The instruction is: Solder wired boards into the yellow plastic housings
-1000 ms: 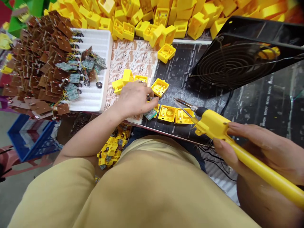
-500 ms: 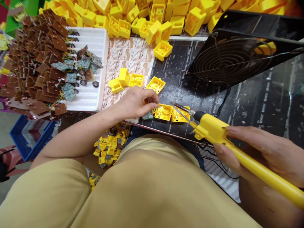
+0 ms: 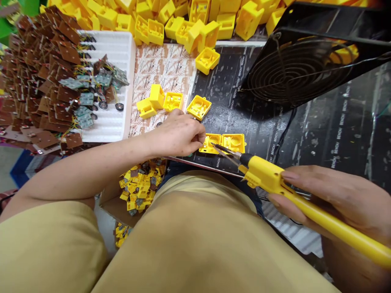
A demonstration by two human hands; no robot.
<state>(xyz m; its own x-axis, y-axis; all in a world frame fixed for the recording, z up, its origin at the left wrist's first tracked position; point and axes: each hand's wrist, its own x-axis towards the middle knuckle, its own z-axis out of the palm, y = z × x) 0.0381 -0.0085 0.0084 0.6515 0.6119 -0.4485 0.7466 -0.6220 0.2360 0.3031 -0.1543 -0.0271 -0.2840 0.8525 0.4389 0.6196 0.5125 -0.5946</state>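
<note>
My right hand (image 3: 332, 199) is wrapped round a yellow soldering iron (image 3: 265, 173) that has a trigger and a thin metal guide beside its tip. The iron's tip is over an open yellow plastic case (image 3: 211, 142) near the table's front edge. A second yellow case half (image 3: 233, 143) lies against it on the right. At the left side of the open case is my left hand (image 3: 186, 134), closed with fingers curled in; what they pinch is hidden. Just beyond that hand lies another yellow case half (image 3: 199, 107).
A black fan (image 3: 290, 77) stands at the back right. On the left, brown circuit boards (image 3: 55, 77) are heaped on a white ridged tray (image 3: 117, 122). Yellow cases (image 3: 195, 32) pile up along the back. Below the table is a box of yellow parts (image 3: 140, 187).
The soldering iron has moved left, its tip going from the right case half to the left one. My left hand has curled further closed, and a green board beneath it is now mostly covered.
</note>
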